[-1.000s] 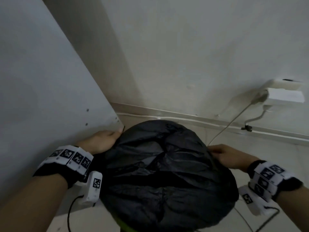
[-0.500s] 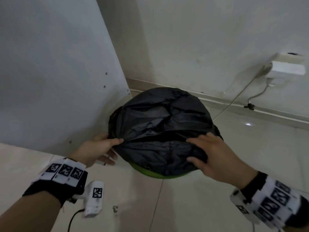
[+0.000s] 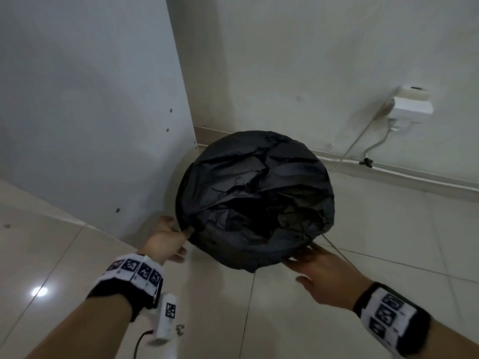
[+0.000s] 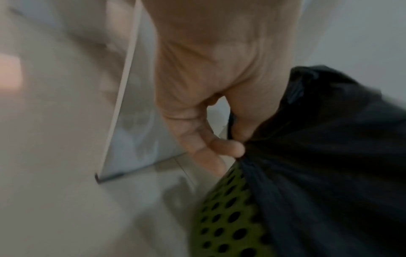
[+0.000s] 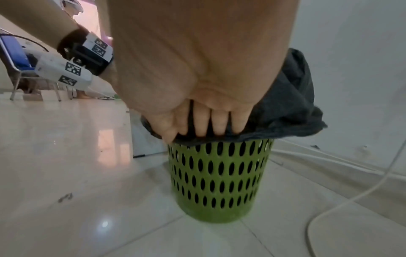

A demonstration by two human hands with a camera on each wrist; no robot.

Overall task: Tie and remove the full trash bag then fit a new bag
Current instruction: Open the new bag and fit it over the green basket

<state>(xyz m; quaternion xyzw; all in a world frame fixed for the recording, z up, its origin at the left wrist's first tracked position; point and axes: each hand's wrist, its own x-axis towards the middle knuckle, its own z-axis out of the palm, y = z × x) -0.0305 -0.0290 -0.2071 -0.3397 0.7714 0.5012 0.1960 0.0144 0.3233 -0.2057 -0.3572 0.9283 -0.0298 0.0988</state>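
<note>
A black trash bag [image 3: 256, 193] is draped over the mouth of a green perforated bin [image 5: 219, 177], its middle sagging into the bin. In the head view the bag hides the bin entirely. My left hand [image 3: 168, 237] is at the bag's near-left edge and pinches a fold of the hem between thumb and finger [image 4: 226, 147], just above the bin's wall [image 4: 222, 217]. My right hand [image 3: 311, 257] is at the near-right edge, its straight fingers [image 5: 204, 125] lying against the bag's hem [image 5: 292, 107] at the rim, thumb held apart.
A white cabinet panel [image 3: 90, 112] stands close on the bin's left, the wall right behind it. A wall socket with an adapter [image 3: 412, 104] sends a cable [image 5: 329, 208] across the tiled floor on the right. A blue chair [image 5: 13, 57] stands far behind.
Both hands have slid round to the near side of the rim. The bag's hem now covers the green rim that showed half a second ago. The head view has drawn back.
</note>
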